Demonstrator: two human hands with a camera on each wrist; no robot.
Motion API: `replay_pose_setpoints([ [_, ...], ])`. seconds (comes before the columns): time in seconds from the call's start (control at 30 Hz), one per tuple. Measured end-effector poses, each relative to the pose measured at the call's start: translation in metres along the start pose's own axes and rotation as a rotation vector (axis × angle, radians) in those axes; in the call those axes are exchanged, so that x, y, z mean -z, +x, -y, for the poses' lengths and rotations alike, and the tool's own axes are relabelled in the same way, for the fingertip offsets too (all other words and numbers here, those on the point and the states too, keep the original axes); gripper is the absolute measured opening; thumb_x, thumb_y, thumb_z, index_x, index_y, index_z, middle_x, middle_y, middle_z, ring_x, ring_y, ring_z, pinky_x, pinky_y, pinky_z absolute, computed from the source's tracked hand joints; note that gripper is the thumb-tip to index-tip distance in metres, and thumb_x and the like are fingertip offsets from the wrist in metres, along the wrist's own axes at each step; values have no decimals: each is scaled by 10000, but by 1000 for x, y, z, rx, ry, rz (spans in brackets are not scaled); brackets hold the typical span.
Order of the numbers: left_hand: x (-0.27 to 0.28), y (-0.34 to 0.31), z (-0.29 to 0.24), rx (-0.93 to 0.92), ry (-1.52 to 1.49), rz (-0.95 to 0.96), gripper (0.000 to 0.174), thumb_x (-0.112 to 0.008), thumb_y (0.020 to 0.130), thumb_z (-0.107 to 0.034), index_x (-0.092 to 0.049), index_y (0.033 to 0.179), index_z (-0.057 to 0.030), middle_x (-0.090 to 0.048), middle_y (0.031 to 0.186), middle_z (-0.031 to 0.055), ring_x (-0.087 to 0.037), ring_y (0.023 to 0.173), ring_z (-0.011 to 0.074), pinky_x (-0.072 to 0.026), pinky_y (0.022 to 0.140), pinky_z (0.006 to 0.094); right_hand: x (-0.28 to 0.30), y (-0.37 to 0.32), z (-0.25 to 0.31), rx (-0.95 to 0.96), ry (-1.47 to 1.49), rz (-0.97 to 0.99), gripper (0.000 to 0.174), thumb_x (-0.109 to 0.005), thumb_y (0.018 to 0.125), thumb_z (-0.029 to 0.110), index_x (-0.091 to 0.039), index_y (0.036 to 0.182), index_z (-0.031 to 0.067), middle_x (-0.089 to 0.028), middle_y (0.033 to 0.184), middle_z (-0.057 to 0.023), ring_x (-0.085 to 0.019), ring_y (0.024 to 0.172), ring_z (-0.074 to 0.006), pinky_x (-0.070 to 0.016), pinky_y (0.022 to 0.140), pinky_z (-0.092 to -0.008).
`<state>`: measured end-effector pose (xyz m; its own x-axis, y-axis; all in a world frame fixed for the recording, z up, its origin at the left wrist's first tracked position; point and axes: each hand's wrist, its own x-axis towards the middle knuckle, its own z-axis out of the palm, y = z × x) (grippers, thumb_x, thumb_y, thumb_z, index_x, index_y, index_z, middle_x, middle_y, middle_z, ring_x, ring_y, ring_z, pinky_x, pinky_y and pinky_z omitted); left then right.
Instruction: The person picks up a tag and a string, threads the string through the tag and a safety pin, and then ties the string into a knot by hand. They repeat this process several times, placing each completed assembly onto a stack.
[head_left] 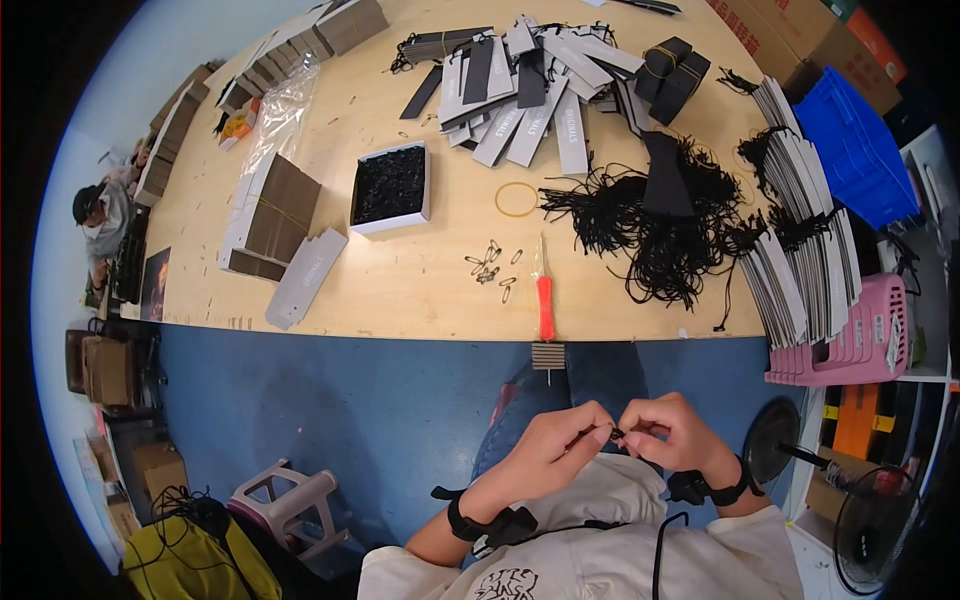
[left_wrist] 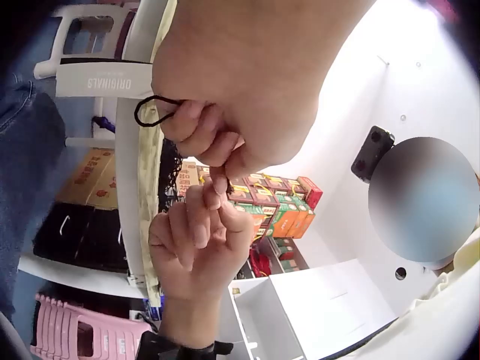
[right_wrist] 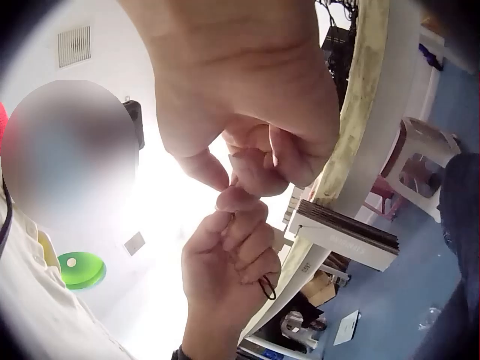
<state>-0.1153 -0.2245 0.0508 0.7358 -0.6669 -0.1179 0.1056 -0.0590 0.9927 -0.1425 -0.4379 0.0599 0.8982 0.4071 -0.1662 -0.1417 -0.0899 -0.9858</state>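
Note:
In front of the body, past the table edge, my left hand [head_left: 563,443] and right hand [head_left: 672,432] meet at the fingertips. Both pinch a small piece of black cord [head_left: 617,434] between thumb and finger. A loop of this cord [left_wrist: 136,114] sticks out from the left hand's curled fingers. My right fingertips grip close against the left ones, covering most of the piece. Beyond the hands, a stack of grey tags [head_left: 548,355] juts over the table edge. Right above it lies a red-handled tool [head_left: 545,308] with a thin metal tip.
Small metal clips [head_left: 487,272] and a rubber band [head_left: 498,200] lie on the table [head_left: 450,290]. A white box [head_left: 392,228] holds small black pieces. Tangled black cords [head_left: 650,265], bundled grey tags [head_left: 795,270] and a tag pile [head_left: 570,135] lie around. Another person [head_left: 105,215] sits far left.

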Motion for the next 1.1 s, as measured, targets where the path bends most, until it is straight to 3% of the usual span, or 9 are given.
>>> replay_pose_setpoints([
  [0.1,-1,0,1,-16,26,-27,84,-546,954,-97,-573,917,-26,-489,657,27,-417,578,94,-353,536,253,-6,-4,5,24,-128,-176,64,-657,776,34,-617,826,31,-583,628,-15,-474,469,-77,-365,458,-232],
  [0.23,-3,1,-2,-30,83,-61,86,-550,951,-99,-566,906,-28,-484,650,25,-417,569,96,-351,529,256,-7,-3,14,171,-412,-197,100,-680,763,28,-628,847,42,-607,639,-22,-515,456,-125,-386,445,-259],
  [0.33,-5,3,-3,-60,159,-73,78,-529,945,-101,-533,907,-33,-507,661,89,-479,538,203,-384,526,304,-8,-2,11,301,-599,-197,135,-697,753,33,-629,868,47,-622,654,-38,-559,468,-191,-414,440,-295],
  [0.53,-5,2,3,36,55,-55,88,-532,954,-112,-542,913,-35,-489,638,76,-443,532,157,-368,518,289,-11,-1,-4,396,-593,-236,127,-673,771,7,-611,876,41,-618,668,-53,-594,503,-226,-460,459,-325],
  [0.6,-5,2,4,67,0,-49,136,-540,983,-133,-569,898,-31,-447,640,-42,-361,576,32,-310,508,228,-11,-2,-3,387,-720,-197,142,-660,771,-5,-579,881,30,-590,667,-50,-592,517,-215,-465,464,-310],
  [0.7,-7,1,4,131,-112,-29,154,-530,995,-139,-568,897,-25,-438,644,-64,-357,577,28,-304,504,229,-10,-3,4,425,-926,-162,174,-662,752,-7,-551,880,29,-548,656,-49,-583,527,-204,-463,466,-299],
  [1.0,-13,-4,27,128,-338,-31,164,-518,1011,-147,-599,990,-6,-574,892,-28,-398,719,1,-339,644,164,-11,-7,-4,473,-876,-263,211,-676,722,-17,-553,885,36,-558,670,-55,-579,530,-215,-468,472,-313],
  [1.03,-13,-4,25,129,-338,-31,164,-518,1011,-147,-599,990,-6,-574,892,-28,-398,719,1,-339,644,164,-11,-7,-3,473,-876,-262,211,-676,722,-17,-553,885,36,-558,670,-55,-579,530,-215,-468,472,-313],
  [1.1,-14,-4,20,83,-310,-78,161,-522,1009,-153,-611,1005,-19,-450,693,-73,-314,613,1,-254,527,194,-11,-6,-1,426,-822,-240,205,-685,743,-7,-559,897,41,-580,683,-63,-595,544,-227,-470,473,-321],
])
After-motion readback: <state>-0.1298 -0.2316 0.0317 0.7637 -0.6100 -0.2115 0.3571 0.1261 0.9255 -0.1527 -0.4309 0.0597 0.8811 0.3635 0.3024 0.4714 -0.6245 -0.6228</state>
